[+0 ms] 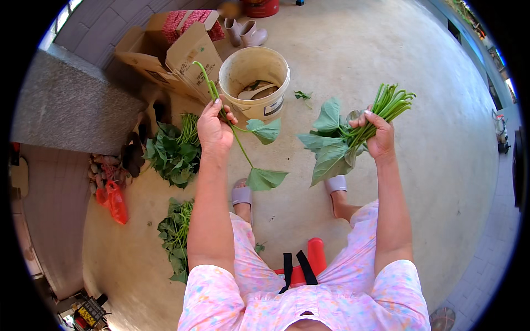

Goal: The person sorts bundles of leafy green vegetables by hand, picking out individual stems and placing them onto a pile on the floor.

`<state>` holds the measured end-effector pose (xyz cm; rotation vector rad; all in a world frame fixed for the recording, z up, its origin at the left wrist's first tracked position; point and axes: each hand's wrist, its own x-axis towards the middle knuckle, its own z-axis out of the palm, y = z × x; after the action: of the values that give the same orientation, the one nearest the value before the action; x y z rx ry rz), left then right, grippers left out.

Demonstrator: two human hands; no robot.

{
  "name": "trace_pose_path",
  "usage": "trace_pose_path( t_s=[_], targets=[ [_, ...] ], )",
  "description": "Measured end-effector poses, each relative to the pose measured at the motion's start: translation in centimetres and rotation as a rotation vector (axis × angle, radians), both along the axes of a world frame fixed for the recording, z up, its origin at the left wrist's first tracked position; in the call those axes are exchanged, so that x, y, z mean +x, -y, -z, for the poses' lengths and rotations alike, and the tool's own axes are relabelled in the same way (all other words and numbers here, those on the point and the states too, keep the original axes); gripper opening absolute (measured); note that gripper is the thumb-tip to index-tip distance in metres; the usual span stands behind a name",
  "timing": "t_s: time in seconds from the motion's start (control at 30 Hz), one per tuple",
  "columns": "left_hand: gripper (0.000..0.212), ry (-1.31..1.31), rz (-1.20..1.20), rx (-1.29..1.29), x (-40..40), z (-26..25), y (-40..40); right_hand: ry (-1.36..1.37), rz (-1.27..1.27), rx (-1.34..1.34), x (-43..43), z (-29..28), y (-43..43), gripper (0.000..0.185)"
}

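Observation:
My left hand (217, 126) grips a couple of long green leaf stalks; two heart-shaped leaves (266, 178) hang from them, pale undersides showing. In my right hand (377, 134) is a thick bunch of leafy stems (387, 103), cut ends pointing up and right, its broad leaves (331, 155) spreading to the left. On the floor left of my left forearm lies a pile of similar greens (174, 153), stalks gathered at its upper right. A second leafy pile (176, 240) sits nearer me, partly hidden by my left arm.
Beyond my hands stands a cream plastic bucket (225, 80) with a scoop (256, 92) inside. Behind it are a cardboard box (198, 58) and rubber boots (253, 35). A red plastic bag (116, 202) lies far left, below a stone block (74, 103). A small leaf scrap (302, 95) is right of the bucket.

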<state>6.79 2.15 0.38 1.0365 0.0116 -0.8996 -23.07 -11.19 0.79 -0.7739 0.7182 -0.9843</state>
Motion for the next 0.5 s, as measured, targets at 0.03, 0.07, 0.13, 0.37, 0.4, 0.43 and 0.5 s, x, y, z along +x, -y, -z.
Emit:
trace_pose_path(
  t_s=[0.03, 0.07, 0.13, 0.37, 0.4, 0.43, 0.5],
  targets=[
    [0.015, 0.003, -0.001, 0.0, -0.2, -0.1, 0.2, 0.003, -0.001, 0.0, 0.0, 0.5, 0.0, 0.004],
    [0.015, -0.005, 0.031, -0.028, -0.4, -0.2, 0.3, -0.056, -0.033, -0.07, 0.0, 1.3, 0.1, 0.002],
    [0.014, -0.016, 0.095, -0.081, -0.8, -0.1, 0.5, -0.163, -0.005, -0.107, 0.8, 0.9, -0.6, 0.002],
    [0.012, -0.045, 0.226, -0.03, -3.6, 0.9, 1.7, -0.444, -0.068, -0.19, 3.7, 1.2, -2.6, 0.004],
    [0.011, -0.034, 0.226, 0.015, -4.4, 0.5, 1.9, -0.503, -0.083, -0.209, 4.2, 1.3, -2.9, 0.005],
    [0.011, -0.034, 0.231, 0.016, -5.2, 0.5, 2.1, -0.504, -0.079, -0.206, 4.6, 1.6, -3.1, 0.005],
    [0.01, 0.145, 0.3, 0.159, -6.8, 0.7, 2.4, -0.551, -0.127, -0.274, 5.4, 2.6, -3.7, 0.006]
  ],
)
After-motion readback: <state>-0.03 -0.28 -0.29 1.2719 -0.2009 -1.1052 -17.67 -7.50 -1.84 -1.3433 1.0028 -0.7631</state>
